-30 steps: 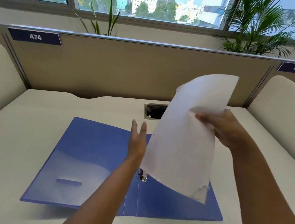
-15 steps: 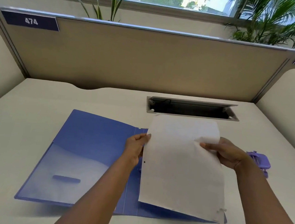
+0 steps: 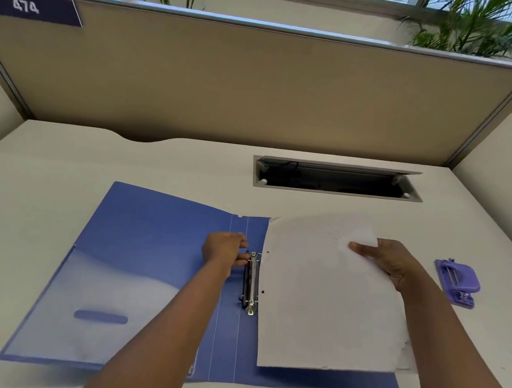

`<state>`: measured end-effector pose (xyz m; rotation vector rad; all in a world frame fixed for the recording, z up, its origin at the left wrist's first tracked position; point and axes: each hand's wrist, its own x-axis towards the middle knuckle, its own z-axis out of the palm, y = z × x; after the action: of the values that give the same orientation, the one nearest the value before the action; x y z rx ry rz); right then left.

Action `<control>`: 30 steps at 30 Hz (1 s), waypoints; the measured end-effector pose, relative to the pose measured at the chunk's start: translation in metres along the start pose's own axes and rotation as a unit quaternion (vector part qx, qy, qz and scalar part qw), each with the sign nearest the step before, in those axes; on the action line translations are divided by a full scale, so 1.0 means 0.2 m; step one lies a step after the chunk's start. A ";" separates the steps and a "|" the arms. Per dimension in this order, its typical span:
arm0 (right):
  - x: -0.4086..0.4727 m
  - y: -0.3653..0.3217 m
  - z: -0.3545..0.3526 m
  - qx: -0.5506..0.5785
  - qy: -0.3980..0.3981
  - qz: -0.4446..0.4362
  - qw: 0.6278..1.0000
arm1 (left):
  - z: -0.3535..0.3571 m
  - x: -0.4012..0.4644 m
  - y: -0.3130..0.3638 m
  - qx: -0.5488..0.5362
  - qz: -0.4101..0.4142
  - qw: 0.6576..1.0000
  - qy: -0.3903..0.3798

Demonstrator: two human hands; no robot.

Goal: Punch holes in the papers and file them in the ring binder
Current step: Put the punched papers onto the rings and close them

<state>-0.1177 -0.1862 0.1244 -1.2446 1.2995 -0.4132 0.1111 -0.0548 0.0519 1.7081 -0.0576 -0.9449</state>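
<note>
Open ring binder (image 3: 136, 276) lies flat on desk (image 3: 50, 160); left hand (image 3: 223, 251) pinches ring mechanism (image 3: 251, 283); right hand (image 3: 392, 264) grips punched paper (image 3: 326, 299) beside it; holes should align over opened rings before lowering; punch (image 3: 457, 282) beyond.

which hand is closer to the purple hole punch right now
Right. The right hand holds the paper at its far edge, just left of the hole punch on the desk. The left hand is at the ring mechanism, across the sheet.
</note>
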 end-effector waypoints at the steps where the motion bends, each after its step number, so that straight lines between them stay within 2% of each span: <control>1: 0.01 0.01 0.00 0.001 -0.002 0.001 1.000 | -0.01 0.01 -0.01 0.006 -0.005 1.000 0.004; 9: 0.01 0.00 0.02 0.032 -0.038 -0.017 0.999 | -0.02 0.02 -0.07 0.037 0.026 0.999 0.016; 15: 0.04 0.00 0.07 0.043 -0.064 -0.011 0.997 | 0.00 0.04 -0.06 0.151 0.081 0.985 -0.015; 21: 0.05 0.04 0.11 0.048 -0.062 0.014 0.997 | 0.02 0.06 -0.05 0.235 0.056 0.969 -0.051; 30: 0.06 0.06 0.10 0.031 -0.040 0.018 0.999 | 0.06 0.12 -0.11 0.262 0.050 0.964 -0.024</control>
<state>-0.1005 -0.1826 0.1048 -1.1725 1.2307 -0.3725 0.1106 -0.0674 0.0194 2.1405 -0.4568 -0.9482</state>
